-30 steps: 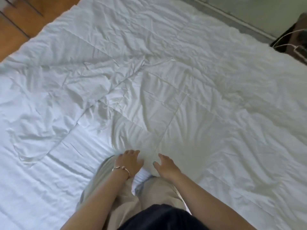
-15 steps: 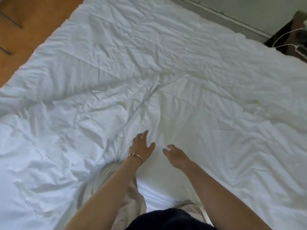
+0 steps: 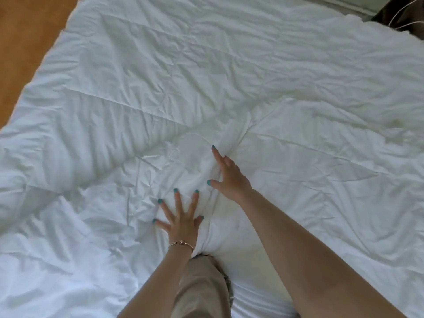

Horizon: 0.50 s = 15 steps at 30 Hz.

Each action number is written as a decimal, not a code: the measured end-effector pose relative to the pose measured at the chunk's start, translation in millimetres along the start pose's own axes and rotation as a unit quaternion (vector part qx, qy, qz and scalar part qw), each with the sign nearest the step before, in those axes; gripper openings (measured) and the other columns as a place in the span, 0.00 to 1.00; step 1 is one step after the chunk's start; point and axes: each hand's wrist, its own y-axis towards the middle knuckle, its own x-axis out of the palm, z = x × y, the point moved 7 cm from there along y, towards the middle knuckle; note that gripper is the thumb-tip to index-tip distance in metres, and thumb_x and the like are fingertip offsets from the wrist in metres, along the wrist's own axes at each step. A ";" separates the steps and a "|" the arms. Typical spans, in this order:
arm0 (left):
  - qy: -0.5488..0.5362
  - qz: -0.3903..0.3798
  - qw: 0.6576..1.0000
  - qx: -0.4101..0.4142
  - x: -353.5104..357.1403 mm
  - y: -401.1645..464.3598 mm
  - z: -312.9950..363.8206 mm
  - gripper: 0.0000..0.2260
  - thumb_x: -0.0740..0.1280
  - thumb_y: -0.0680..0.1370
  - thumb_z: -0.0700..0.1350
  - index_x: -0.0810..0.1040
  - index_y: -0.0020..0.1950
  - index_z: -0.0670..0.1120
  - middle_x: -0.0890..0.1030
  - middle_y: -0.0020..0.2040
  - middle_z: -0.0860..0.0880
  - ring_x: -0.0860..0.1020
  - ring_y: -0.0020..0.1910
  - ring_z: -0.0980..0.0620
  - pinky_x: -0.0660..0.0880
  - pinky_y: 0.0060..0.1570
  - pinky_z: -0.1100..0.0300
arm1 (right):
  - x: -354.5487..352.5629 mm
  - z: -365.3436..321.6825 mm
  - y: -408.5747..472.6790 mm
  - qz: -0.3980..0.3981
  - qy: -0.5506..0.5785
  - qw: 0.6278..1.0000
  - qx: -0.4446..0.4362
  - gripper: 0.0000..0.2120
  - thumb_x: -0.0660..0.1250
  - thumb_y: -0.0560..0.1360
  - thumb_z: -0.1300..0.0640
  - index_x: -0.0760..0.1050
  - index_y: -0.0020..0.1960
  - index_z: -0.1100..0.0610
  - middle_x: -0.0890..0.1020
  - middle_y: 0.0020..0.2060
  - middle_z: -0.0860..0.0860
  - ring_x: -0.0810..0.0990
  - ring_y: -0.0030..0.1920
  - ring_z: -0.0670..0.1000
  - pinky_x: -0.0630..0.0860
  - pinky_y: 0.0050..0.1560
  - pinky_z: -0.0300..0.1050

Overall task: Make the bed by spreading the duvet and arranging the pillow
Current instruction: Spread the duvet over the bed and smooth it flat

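head: splayed fingers on duvet

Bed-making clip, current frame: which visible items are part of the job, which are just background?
Part of the job:
- duvet, white, wrinkled, spread across the bed
- left hand, fingers spread flat on the duvet
- right hand, pressing on a fold of the duvet

Background:
- wooden floor, left of the bed
- white cable, top right corner
- bracelet on the left wrist

No pillow in view.
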 end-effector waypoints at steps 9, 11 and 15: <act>0.013 0.180 0.967 0.180 -85.2 22.4 -41.9 0.44 0.60 0.68 0.24 0.57 0.74 0.62 0.66 0.58 0.45 0.74 0.45 0.37 0.80 0.39 0.44 | 11.9 7.4 -12.3 -0.016 0.102 0.994 0.023 0.49 0.70 0.74 0.48 0.32 0.68 0.24 0.43 0.79 0.55 0.53 0.78 0.57 0.65 0.70 0.56; 0.047 0.196 0.954 0.223 -127.6 40.9 -50.6 0.49 0.67 0.65 0.24 0.56 0.74 0.63 0.64 0.58 0.46 0.73 0.45 0.37 0.80 0.38 0.44 | 10.2 -7.7 -8.5 -0.012 0.105 0.994 0.007 0.51 0.71 0.74 0.49 0.28 0.67 0.24 0.45 0.79 0.57 0.54 0.77 0.58 0.67 0.65 0.53; 0.151 0.225 0.914 0.303 -230.9 81.5 -53.3 0.53 0.65 0.62 0.24 0.53 0.74 0.66 0.64 0.59 0.45 0.72 0.47 0.37 0.79 0.33 0.45 | -11.3 -49.5 16.2 0.007 0.120 0.991 -0.060 0.53 0.72 0.73 0.50 0.28 0.67 0.24 0.46 0.79 0.53 0.58 0.77 0.56 0.68 0.61 0.47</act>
